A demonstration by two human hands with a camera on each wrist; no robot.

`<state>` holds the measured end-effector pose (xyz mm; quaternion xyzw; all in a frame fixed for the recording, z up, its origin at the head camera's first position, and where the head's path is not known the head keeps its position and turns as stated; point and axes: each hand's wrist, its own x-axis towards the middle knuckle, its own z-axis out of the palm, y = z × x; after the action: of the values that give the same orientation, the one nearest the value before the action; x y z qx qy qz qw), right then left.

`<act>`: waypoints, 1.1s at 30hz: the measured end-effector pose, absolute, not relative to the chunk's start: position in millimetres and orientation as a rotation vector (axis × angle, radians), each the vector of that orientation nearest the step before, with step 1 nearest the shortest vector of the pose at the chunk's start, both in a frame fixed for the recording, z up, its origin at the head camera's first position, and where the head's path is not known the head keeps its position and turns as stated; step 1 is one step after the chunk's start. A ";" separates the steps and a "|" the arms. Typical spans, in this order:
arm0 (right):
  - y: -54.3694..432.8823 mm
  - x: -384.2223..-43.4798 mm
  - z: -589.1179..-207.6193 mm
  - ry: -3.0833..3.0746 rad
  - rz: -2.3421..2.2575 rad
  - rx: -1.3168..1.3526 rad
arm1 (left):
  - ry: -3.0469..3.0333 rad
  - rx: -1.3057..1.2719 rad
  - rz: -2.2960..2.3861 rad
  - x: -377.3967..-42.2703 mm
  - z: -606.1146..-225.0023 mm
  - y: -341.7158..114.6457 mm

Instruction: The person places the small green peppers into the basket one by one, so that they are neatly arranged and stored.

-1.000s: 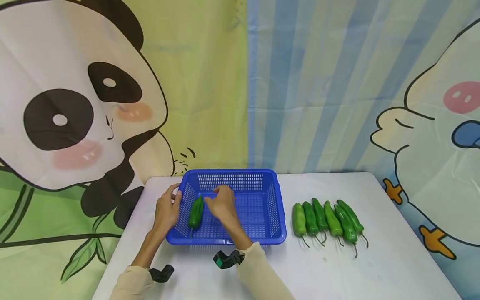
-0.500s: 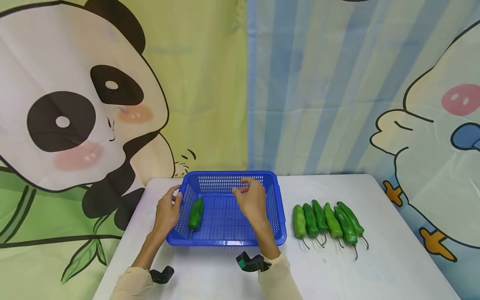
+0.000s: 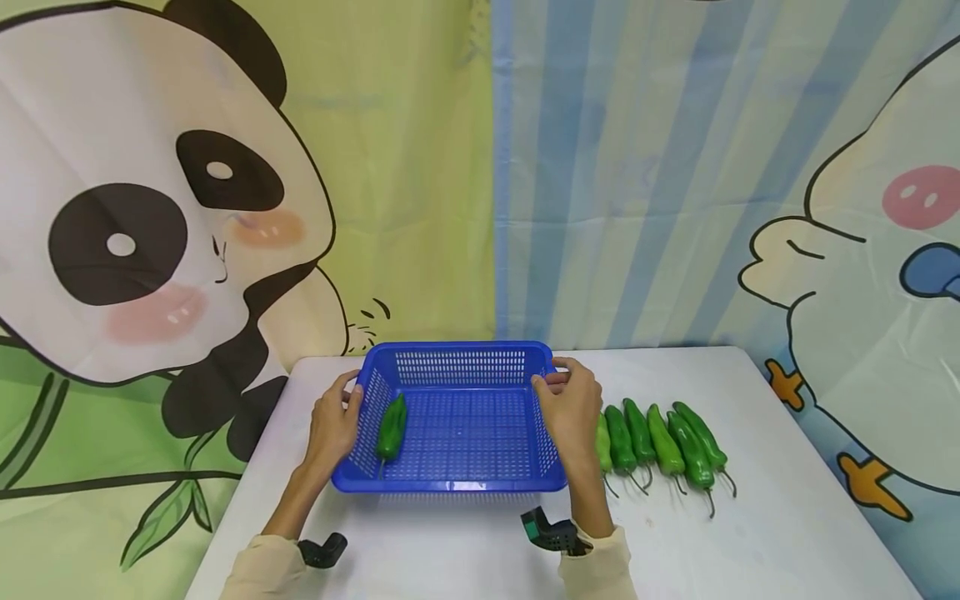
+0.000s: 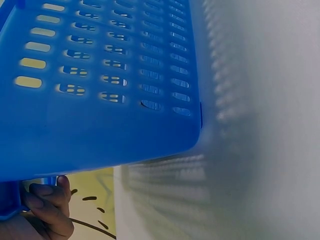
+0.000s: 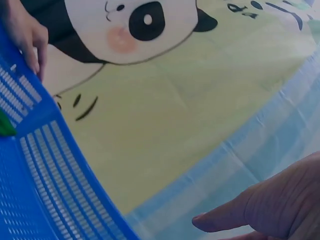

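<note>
My left hand (image 3: 335, 425) has thumb and fingers curled at the left rim of the blue basket (image 3: 450, 486), pinching its edge. My right hand (image 3: 573, 408) is beside the right rim with the thumb spread from the fingers; my right wrist view shows a gap between thumb and rim, so I judge I have no real hold there, though I cannot tell whether a fingertip brushes the outside. The basket sits on the white counter (image 3: 465, 550), and inside it, close to the left wall, one green pepper (image 3: 392, 429) lies lengthwise with its stem toward me. If I pulled or lifted with the left side alone, the basket could skew or tip, and the pepper, with bare basket floor to its right, could roll across. The six other peppers (image 3: 665, 442) lie side by side on the counter, well to the right of my left hand, the nearest partly hidden behind my right. A careless outward swing of that hand, or of the basket, could knock that one and set its neighbours rolling.
</note>
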<state>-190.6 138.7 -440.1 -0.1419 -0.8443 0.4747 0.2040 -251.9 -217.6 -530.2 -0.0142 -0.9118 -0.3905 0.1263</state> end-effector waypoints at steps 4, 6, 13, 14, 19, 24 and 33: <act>160.0 -188.2 -447.9 -2.343 1.302 -0.487 | -2.658 -0.049 -1.145 -251.5 -530.7 -217.1; 170.5 -186.8 -452.3 -2.344 1.294 -0.535 | -2.660 -0.046 -1.147 -251.2 -531.7 -216.8; 200.2 -180.3 -465.5 -2.346 1.263 -0.629 | -2.658 -0.039 -1.162 -250.9 -531.7 -216.4; 202.6 -179.7 -466.7 -2.348 1.261 -0.635 | -2.659 -0.037 -1.161 -250.9 -531.1 -216.4; 208.9 -176.7 -473.3 -2.393 1.240 -0.694 | -2.661 -0.030 -1.156 -251.5 -529.0 -217.1; 214.6 -176.0 -486.3 -2.464 1.149 -0.712 | -2.663 -0.030 -1.165 -251.7 -527.8 -217.7; 215.7 -177.8 -511.2 -2.588 1.046 -0.771 | -2.668 -0.019 -1.162 -251.5 -528.1 -217.9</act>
<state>-177.8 215.7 -511.2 -0.2643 -0.8869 0.3586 0.1227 -251.5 -217.9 -528.1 -0.0064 -0.9107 -0.3965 0.1157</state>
